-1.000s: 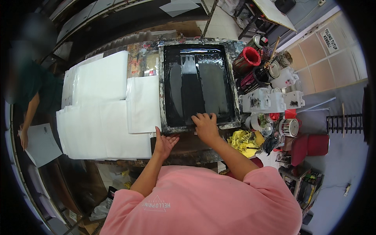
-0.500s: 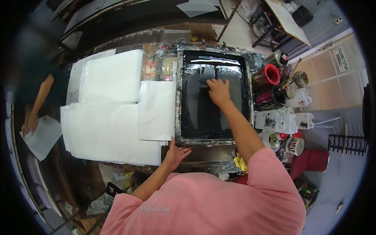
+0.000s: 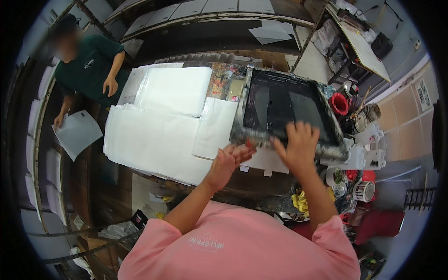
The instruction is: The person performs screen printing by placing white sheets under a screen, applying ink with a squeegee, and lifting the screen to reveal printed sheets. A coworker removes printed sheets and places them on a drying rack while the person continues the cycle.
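The screen-printing frame (image 3: 242,122) has black ink across its mesh, and its near side is raised off the table. Under that near side a white sheet (image 3: 270,161) with small tabs along its edge shows. My left hand (image 3: 224,165) is palm up at the frame's near left corner, fingers stretched toward the rim; whether they touch it is unclear. Over the near rim is my right hand (image 3: 301,147), slightly blurred, thumb and fingers spread. Left of the frame lie stacks of white sheets (image 3: 154,140).
At the far left a co-worker in a dark green shirt (image 3: 95,70) holds a white sheet (image 3: 79,133). Ink tubs, including a red one (image 3: 338,103), and white plastic containers (image 3: 354,156) crowd the right side. A yellow cloth (image 3: 301,201) lies at the near right edge.
The frame's near side has risen and the frame now sits askew. My right hand has come back from the far part of the screen to the near rim; my left hand has moved toward the frame.
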The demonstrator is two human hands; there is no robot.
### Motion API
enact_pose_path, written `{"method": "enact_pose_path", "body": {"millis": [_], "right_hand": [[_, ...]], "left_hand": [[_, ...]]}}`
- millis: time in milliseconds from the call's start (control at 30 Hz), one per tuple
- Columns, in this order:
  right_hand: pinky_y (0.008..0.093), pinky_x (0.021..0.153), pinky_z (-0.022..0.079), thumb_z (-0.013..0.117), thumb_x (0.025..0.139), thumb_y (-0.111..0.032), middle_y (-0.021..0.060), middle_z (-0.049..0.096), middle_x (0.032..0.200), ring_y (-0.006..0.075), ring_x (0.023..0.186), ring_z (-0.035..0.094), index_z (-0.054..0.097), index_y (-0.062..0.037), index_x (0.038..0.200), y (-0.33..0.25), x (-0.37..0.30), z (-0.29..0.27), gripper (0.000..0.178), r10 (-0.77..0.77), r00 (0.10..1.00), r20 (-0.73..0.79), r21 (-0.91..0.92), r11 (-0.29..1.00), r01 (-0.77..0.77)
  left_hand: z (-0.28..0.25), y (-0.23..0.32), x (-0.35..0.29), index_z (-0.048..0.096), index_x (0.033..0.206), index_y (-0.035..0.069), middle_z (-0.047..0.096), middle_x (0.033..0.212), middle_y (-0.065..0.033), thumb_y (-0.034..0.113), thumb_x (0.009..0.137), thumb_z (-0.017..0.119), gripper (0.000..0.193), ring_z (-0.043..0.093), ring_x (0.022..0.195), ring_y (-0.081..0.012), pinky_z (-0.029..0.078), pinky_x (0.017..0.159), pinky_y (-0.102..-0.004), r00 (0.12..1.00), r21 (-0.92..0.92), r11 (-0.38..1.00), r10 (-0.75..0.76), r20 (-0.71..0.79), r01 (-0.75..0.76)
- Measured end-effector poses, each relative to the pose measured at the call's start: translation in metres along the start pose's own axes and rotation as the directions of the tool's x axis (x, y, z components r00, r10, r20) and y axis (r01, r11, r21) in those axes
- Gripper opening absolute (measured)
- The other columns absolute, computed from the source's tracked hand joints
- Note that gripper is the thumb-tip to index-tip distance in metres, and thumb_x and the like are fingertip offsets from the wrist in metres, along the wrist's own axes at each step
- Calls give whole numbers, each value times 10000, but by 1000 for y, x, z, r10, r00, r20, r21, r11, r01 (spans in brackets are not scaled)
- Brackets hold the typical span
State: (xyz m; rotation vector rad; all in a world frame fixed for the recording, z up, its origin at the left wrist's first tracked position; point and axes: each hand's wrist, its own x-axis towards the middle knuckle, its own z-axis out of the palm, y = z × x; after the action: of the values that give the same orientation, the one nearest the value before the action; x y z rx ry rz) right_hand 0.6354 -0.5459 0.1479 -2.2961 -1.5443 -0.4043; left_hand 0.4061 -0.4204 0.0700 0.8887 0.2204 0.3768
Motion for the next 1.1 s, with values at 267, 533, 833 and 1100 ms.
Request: {"method": "enact_pose_path", "body": {"millis": [267, 533, 833, 1100], "right_hand": [[462, 862, 374, 767, 884, -558, 100, 637, 829, 290, 841, 598, 706, -67, 839, 20, 85, -34, 497, -20, 973, -231, -6, 1000, 19], [457, 858, 390, 766, 885, -561, 109, 658, 798, 296, 814, 629, 726, -35, 849, 36, 120, -47, 529, 39, 980, -197, 30, 999, -34], [456, 869, 395, 732, 912, -597, 112, 691, 827, 298, 819, 650, 759, -24, 883, 35, 122, -43, 574, 10, 966, -257, 26, 1000, -4], [449, 875, 387, 734, 912, -599, 90, 664, 829, 277, 846, 630, 761, -57, 913, 31, 86, -24, 543, -31, 957, -288, -9, 1000, 29]], "left_hand": [[-86, -65, -21, 274, 1709, 96, 161, 1728, -358, 866, 926, 494, 1121, 12, 1630, -523, -80, 1232, -743, 946, 847, -427, 78, -316, 318], [-109, -99, -53, 277, 1682, -6, 182, 1757, -279, 834, 907, 552, 1176, 9, 1657, -439, -120, 1218, -765, 920, 832, -399, 88, -383, 385], [-79, -25, 19, 532, 1512, -57, 613, 1496, -224, 254, 903, 862, 759, 461, 1511, -419, 126, 1289, -688, 786, 970, -143, 614, -68, 196], [-215, 60, -82, 501, 1573, 12, 460, 1649, -221, 332, 984, 781, 727, 369, 1569, -409, 124, 1293, -666, 724, 773, -369, 671, -164, 517]]}}
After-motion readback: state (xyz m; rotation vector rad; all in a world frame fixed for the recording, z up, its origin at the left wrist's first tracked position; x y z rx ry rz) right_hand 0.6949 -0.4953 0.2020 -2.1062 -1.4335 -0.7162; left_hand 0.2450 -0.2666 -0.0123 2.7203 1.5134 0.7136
